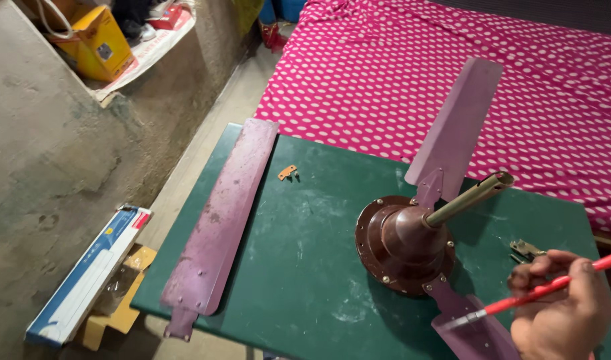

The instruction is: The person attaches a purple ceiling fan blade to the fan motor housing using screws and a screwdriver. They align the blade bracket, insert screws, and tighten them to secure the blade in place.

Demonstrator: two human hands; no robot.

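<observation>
- Right hand (562,310) at lower right, fingers curled, pinching a red screwdriver (539,290); thin red handle runs up-right off the frame edge, clear/metal tip pts down-left.
- Screwdriver tip sits on/just above the near fan blade (469,327), close to where it joins the motor; can't tell if it's actually in a screw.
- Left hand not in view, so can't tell its state.
- Fan motor (404,245): round, glossy dark-brown dome w/ a flat flange, small screws round the rim. Lies in the right half of the table.
- Rod (469,198): hollow brass-coloured tube, sticks out of the motor top, tilted up-right, open end showing.
- Two blades fixed to the motor: the near one, and a far blade (455,130) reaching up-right, over the table edge and above the bed. Both flat, matte mauve metal, dusty.
- Loose blade (220,220): same mauve, long, flat, scuffed and stained, rivets near the wide end. Lies along the table's left edge, well apart from the motor, bracket end hanging over the near corner.
- Table (305,267): dark green top, smudged w/ white scratches.
- Small copper-coloured bracket (287,173) w/ tiny screws beside it, btwn loose blade and motor.
- Metal bracket (524,250) just above the right hand, near the motor.
- Bed (399,73): pink cloth w/ white dots, behind the table.
- Long white-blue box (89,277) on floor at left, against a rough grey wall; yellow box (102,43) top left.
</observation>
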